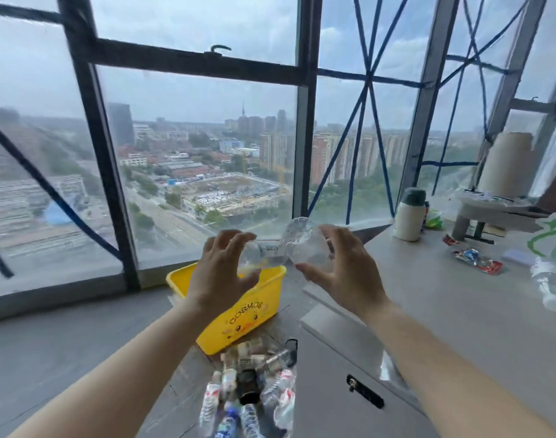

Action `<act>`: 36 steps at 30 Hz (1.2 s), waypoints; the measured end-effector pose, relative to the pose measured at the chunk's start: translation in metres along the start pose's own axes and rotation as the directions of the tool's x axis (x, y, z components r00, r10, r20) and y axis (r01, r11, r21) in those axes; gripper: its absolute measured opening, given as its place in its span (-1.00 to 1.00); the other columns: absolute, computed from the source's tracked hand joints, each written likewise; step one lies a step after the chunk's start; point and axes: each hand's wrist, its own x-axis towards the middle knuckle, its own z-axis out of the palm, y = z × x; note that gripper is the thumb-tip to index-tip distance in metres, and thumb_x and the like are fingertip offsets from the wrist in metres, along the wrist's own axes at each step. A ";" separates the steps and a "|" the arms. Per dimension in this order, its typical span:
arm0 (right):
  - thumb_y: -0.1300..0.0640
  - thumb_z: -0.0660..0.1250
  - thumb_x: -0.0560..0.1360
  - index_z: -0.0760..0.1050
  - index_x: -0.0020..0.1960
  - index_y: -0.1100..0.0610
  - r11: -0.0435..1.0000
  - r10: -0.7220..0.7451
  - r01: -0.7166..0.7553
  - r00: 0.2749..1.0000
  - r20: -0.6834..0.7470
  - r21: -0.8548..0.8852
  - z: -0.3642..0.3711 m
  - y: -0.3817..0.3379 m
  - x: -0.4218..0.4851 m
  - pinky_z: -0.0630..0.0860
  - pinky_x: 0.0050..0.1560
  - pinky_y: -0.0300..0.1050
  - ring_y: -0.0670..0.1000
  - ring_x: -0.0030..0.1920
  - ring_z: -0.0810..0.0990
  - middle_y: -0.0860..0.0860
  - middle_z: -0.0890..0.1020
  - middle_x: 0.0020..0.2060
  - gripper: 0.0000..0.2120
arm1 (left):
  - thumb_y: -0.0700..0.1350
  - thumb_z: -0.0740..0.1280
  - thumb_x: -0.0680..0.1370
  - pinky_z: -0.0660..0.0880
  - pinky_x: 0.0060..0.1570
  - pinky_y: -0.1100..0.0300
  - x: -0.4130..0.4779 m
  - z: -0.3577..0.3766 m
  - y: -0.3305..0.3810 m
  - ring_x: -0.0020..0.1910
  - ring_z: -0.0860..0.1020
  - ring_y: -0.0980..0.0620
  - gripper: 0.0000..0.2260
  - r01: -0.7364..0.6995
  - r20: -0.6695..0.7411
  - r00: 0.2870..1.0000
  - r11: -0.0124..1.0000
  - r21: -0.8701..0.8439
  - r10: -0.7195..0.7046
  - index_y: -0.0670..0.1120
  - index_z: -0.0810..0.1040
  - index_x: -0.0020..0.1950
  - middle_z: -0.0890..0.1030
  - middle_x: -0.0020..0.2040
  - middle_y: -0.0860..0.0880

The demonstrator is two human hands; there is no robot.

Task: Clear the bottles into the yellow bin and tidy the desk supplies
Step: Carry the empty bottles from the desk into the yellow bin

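A clear plastic bottle (297, 245) is held in the air between both hands, above the yellow bin (238, 314) that stands on the floor by the window. My left hand (221, 270) curls round the bottle's neck end. My right hand (340, 270) grips its wide base end, fingers spread round it. Several more bottles (251, 396) lie in a heap on the floor just in front of the bin, beside the desk.
The grey desk (444, 311) runs along the right, with a white flask with a green lid (409, 216), snack wrappers (477, 262), a crumpled clear bottle (551, 286) and a stand with a paper roll (504, 172). A cabinet door with a lock (363, 390) is below the desk.
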 end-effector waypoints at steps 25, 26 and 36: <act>-0.17 0.34 0.46 0.04 0.47 0.07 0.835 0.259 -0.193 0.964 -0.059 0.515 0.389 0.018 0.237 0.45 0.24 0.12 0.12 0.38 0.35 0.07 0.26 0.42 -0.24 | -0.06 0.39 0.50 0.49 0.16 0.01 0.181 0.093 -0.304 0.41 0.19 -0.10 -0.36 0.324 -0.178 0.934 0.944 0.052 -0.311 0.08 0.16 0.50 0.06 0.46 -0.09; -0.16 0.31 0.49 -0.07 0.52 0.05 0.859 0.281 -0.284 0.957 0.071 0.426 0.403 0.027 0.246 0.35 0.34 0.14 0.14 0.46 0.23 0.07 0.14 0.50 -0.20 | -0.04 0.35 0.53 0.37 0.32 -0.06 0.192 0.101 -0.312 0.50 0.04 -0.12 -0.26 0.402 -0.047 0.916 0.910 0.106 -0.399 0.11 -0.06 0.54 -0.14 0.52 -0.08; -0.08 0.32 0.49 -0.06 0.55 0.08 0.774 0.481 -0.632 0.547 0.685 -0.039 0.451 0.061 0.189 0.29 0.36 0.13 0.20 0.47 0.19 0.07 0.09 0.54 -0.20 | 0.14 0.34 0.50 -0.06 0.47 -0.10 0.156 0.138 -0.351 0.54 -0.12 -0.12 -0.14 0.405 0.410 0.737 0.838 0.367 -0.536 0.09 -0.23 0.54 -0.23 0.56 -0.07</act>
